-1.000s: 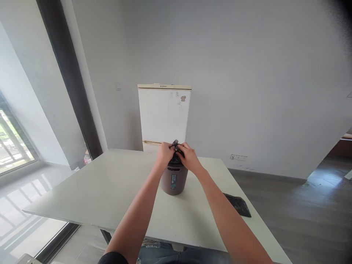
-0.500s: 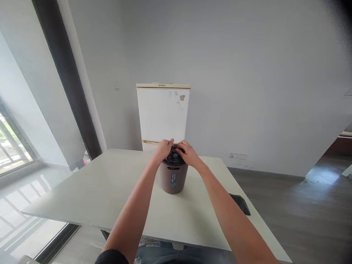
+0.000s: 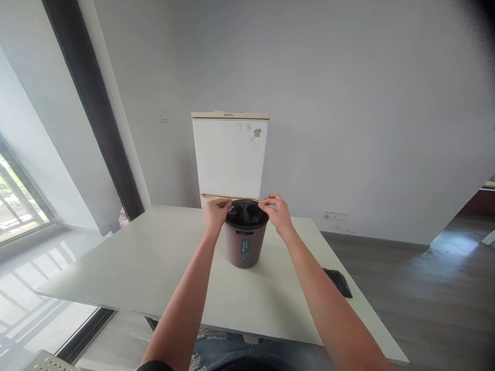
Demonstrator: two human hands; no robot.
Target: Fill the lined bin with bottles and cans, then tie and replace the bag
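Hands [image 3: 216, 215] [image 3: 279, 214] wider apart, bag [image 3: 248, 212] partly hidden

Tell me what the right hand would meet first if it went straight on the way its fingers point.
Most likely the black bag lining the bin: the right hand points left across the bin's mouth and may already touch the bag's edge, though depth is unclear.

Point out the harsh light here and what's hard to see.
Head view: bright, barred light lies on the pale floor at left, near the window; in the same view a bluish glare sits on the dark floor at right; there too, the top right corner is dark, and the black bag in the bin is too dark to show its folds clearly.
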